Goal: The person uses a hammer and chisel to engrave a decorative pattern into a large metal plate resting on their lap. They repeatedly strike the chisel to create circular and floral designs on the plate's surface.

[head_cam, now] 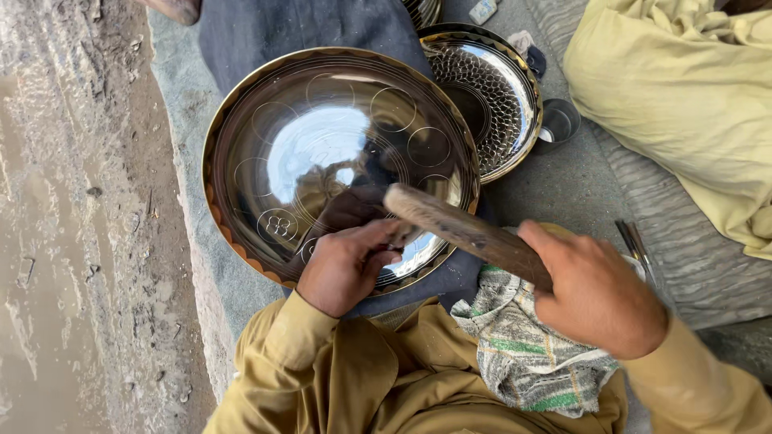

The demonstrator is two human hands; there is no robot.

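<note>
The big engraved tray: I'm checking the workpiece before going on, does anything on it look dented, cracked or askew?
Nothing stands out. The large round shiny metal tray shows evenly spaced engraved circles and an unbroken rim. The left hand rests at its near edge; the right hand grips a dark wooden handle.

Only one thing here looks like a package: a small packet (pixel 482 10) at the top edge of the view, lying on the grey mat (pixel 563 177) just above the rim of the patterned metal dish (pixel 490 96). It is a squarish, flat piece, pale white with a bluish tint (partly cut off by the frame, so its full outline cannot be told). Any print on it is too small to make out. No labels, signs or screens show anywhere else.
</note>
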